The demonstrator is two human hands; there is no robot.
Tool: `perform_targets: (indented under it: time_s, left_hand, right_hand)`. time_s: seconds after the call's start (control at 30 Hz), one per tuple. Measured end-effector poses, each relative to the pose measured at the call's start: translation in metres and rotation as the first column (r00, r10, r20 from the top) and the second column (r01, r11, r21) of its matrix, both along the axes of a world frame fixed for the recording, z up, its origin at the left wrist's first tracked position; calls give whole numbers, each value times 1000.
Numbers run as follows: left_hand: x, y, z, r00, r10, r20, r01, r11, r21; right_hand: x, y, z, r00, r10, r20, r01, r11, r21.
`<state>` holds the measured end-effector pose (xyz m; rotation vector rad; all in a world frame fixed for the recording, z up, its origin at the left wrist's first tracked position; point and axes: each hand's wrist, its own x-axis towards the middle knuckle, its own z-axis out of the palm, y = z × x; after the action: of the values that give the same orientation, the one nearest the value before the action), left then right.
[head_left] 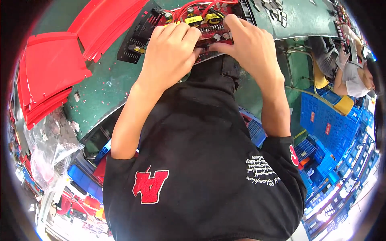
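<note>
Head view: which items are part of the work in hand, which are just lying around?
In hand:
- red circuit board, at the bench edge
- left hand and right hand, both resting on it

Lying about:
- red plastic sheets
- clear plastic bag
- small metal parts
- blue crates
</note>
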<state>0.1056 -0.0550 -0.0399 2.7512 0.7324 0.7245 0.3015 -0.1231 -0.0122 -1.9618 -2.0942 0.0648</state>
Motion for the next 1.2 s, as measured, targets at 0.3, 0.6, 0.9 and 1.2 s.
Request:
perform_targets:
  time_s: [0.3, 0.6, 0.9, 1.2]
  left_hand:
    - [-3, 7, 15, 993, -54, -109, 54, 999, -3]
    - [-2, 6, 11, 973, -49, -227, 91, 980, 178]
    - [0, 3, 8, 991, -60, -124, 79, 985, 155]
    - [-20, -7, 14, 996, 53, 76, -74, 949, 305]
  right_hand:
    - [-37, -32, -43, 957, -109, -268, 174, 957, 231]
    - [-29, -25, -42, 942, -127, -310, 194, 961, 198]
    - [-34, -24, -40, 906, -197, -375, 271, 950, 154]
    - [-33, -22, -13, 855, -164, -492, 323, 911, 257]
